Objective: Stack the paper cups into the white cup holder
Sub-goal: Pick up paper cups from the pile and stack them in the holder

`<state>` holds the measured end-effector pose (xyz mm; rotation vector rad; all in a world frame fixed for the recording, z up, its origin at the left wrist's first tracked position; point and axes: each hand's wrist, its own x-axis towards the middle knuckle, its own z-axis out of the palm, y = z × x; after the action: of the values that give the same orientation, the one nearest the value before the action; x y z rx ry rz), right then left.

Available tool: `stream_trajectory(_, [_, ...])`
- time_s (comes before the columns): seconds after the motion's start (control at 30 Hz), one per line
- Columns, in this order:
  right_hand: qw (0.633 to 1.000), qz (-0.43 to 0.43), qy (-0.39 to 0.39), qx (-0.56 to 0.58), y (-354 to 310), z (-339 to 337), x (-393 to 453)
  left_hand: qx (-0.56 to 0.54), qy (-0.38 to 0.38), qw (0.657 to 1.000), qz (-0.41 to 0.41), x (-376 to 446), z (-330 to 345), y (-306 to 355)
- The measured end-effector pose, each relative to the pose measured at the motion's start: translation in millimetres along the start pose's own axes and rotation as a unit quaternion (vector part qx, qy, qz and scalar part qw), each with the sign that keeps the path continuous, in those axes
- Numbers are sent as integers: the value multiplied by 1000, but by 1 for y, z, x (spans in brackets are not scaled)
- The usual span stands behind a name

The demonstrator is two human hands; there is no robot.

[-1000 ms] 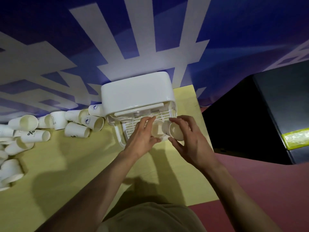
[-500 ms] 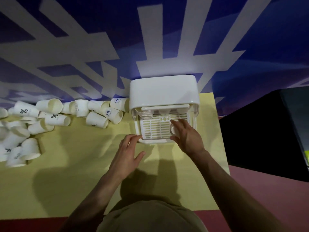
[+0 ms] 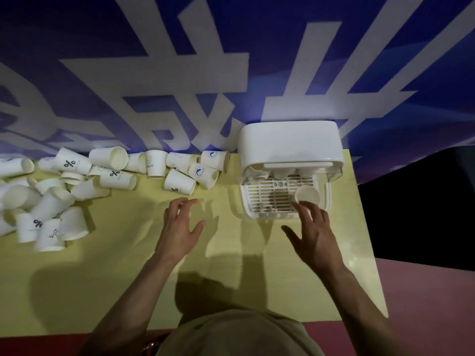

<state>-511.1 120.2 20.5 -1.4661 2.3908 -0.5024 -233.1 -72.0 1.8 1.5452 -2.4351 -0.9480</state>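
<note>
The loose paper cups [image 3: 180,182] lie tumbled on their sides along the counter [image 3: 128,265], up and to the left of the left hand [image 3: 180,227], which hovers empty with fingers spread and is much the nearer. The right hand [image 3: 314,237], also spread and empty, is beside the upturned cup [image 3: 307,195] on the white cup holder [image 3: 290,173].

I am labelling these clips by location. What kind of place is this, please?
Probably an indoor event or exhibition stand, though I cannot be sure. A yellow table stands against a large blue banner with big white characters, and many branded paper cups lie beside a white cup holder.
</note>
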Motion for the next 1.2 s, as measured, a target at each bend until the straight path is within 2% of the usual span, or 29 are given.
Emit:
stream_trajectory(0.17, [999,-26,-30,25,-69,29,-12,18,23,999,-42,47,-37,-53])
stream_trajectory(0.53, [995,-56,-86,-12,-161,84,70,162,-108,974,112,135,-49,-92])
stream_trajectory(0.73, [993,-33,-107,-32,-178,116,143,214,-137,962,103,148,-35,-112])
stream_trajectory(0.9, [989,5,-133,-69,-182,143,177,160,-138,972,105,135,-31,-139])
stream_trajectory(1.1, [986,9,-155,-51,-167,171,179,76,-119,986,85,106,-47,-142])
stream_trajectory(1.2, [986,1,-162,-26,-159,176,171,62,-110,987,101,93,-58,-136])
